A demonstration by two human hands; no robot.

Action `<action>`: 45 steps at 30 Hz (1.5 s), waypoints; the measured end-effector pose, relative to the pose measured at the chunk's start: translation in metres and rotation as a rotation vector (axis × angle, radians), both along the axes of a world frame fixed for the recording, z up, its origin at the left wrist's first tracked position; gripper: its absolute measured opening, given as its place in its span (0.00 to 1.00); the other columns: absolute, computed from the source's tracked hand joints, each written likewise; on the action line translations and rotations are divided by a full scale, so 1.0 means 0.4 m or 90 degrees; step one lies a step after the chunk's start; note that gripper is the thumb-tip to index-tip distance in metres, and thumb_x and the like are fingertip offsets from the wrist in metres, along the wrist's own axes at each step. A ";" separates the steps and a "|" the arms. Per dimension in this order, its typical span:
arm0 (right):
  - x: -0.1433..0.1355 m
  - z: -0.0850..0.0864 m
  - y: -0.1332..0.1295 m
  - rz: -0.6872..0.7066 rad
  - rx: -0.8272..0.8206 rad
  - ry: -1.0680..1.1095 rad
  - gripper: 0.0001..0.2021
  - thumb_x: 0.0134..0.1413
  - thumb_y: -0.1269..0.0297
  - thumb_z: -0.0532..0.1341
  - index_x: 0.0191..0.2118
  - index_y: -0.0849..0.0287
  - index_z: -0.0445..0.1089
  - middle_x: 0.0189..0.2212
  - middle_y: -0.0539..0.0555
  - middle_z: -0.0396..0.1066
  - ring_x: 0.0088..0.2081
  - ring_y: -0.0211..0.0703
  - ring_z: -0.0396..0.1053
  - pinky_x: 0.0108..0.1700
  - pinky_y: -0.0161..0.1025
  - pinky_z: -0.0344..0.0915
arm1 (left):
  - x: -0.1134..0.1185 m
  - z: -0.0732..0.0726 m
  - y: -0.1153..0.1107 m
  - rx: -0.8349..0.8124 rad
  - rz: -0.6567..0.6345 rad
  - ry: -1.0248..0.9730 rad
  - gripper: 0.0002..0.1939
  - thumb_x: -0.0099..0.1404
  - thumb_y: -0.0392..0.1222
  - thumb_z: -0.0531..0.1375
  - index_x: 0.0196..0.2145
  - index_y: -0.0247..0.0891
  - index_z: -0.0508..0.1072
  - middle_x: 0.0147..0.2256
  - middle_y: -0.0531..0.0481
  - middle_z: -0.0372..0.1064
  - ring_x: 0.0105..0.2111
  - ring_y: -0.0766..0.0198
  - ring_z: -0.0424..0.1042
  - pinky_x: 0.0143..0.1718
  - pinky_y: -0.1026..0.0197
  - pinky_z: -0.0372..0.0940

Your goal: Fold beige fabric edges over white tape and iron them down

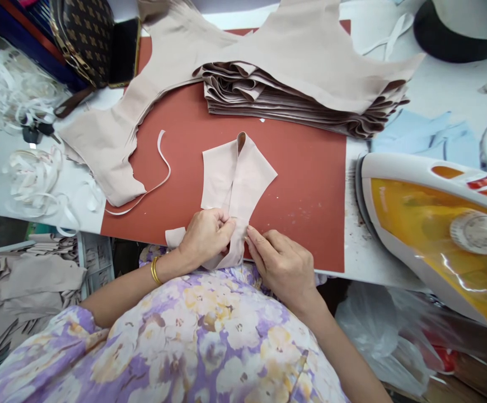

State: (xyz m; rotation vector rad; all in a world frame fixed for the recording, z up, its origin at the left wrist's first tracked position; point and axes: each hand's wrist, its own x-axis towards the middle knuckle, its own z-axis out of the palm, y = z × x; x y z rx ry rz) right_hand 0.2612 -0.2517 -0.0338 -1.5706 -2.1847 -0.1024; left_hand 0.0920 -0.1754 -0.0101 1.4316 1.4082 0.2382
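A pale beige cut fabric piece point(252, 173) lies folded on the red-brown mat point(302, 201), its narrow end reaching the front edge of the table. My left hand point(207, 235) pinches the left side of that narrow part between thumb and forefinger. From the right, my right hand point(283, 260) pinches the edge of the same piece, with its other fingers curled. A short tail of the cloth shows to the left of my left wrist. What lies under my fingers is hidden.
Stacked beige fabric pieces point(294, 84) lie at the back, more point(109, 151) at left. A yellow-and-white iron point(436, 224) stands at right. White tape bundles point(33, 173), a patterned bag point(86, 39) and a phone point(123, 53) sit at left. Below left, a crate holds cut cloth point(37, 280).
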 end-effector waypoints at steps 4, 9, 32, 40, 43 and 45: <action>0.001 -0.001 -0.001 -0.001 -0.013 0.010 0.10 0.62 0.69 0.59 0.47 0.62 0.75 0.24 0.49 0.67 0.27 0.34 0.61 0.29 0.36 0.55 | 0.000 0.001 0.000 0.005 -0.002 0.000 0.13 0.66 0.47 0.56 0.26 0.39 0.68 0.15 0.55 0.69 0.18 0.66 0.70 0.23 0.66 0.60; -0.003 -0.003 0.002 -0.010 -0.014 -0.005 0.12 0.62 0.68 0.59 0.48 0.61 0.74 0.24 0.49 0.65 0.26 0.35 0.60 0.29 0.37 0.54 | -0.001 -0.001 0.000 0.003 0.004 0.002 0.13 0.66 0.47 0.57 0.26 0.39 0.68 0.15 0.55 0.69 0.18 0.67 0.69 0.22 0.66 0.59; -0.033 0.036 0.038 -0.087 -0.068 -0.044 0.07 0.62 0.63 0.61 0.34 0.57 0.75 0.26 0.52 0.62 0.31 0.41 0.55 0.32 0.37 0.53 | -0.032 0.004 0.012 -0.042 0.003 0.054 0.09 0.60 0.43 0.57 0.24 0.38 0.70 0.17 0.54 0.72 0.17 0.67 0.72 0.24 0.67 0.65; -0.044 0.027 0.055 -0.101 -0.037 -0.025 0.09 0.61 0.61 0.61 0.31 0.59 0.74 0.25 0.52 0.63 0.31 0.41 0.55 0.33 0.37 0.54 | -0.030 0.004 0.016 -0.010 -0.027 0.084 0.12 0.60 0.45 0.57 0.23 0.39 0.70 0.15 0.54 0.70 0.18 0.67 0.71 0.25 0.66 0.64; -0.042 0.026 0.054 -0.097 -0.037 -0.024 0.09 0.61 0.61 0.62 0.32 0.59 0.74 0.26 0.53 0.65 0.32 0.42 0.56 0.33 0.38 0.54 | -0.030 0.005 0.016 -0.009 -0.026 0.082 0.12 0.61 0.46 0.56 0.23 0.38 0.70 0.15 0.54 0.70 0.17 0.67 0.71 0.24 0.67 0.64; -0.041 0.026 0.053 -0.095 -0.039 -0.026 0.09 0.60 0.60 0.62 0.33 0.59 0.74 0.26 0.53 0.65 0.32 0.42 0.56 0.33 0.38 0.54 | -0.030 0.003 0.016 -0.005 -0.028 0.079 0.12 0.61 0.45 0.56 0.23 0.38 0.70 0.15 0.54 0.70 0.17 0.67 0.71 0.25 0.67 0.64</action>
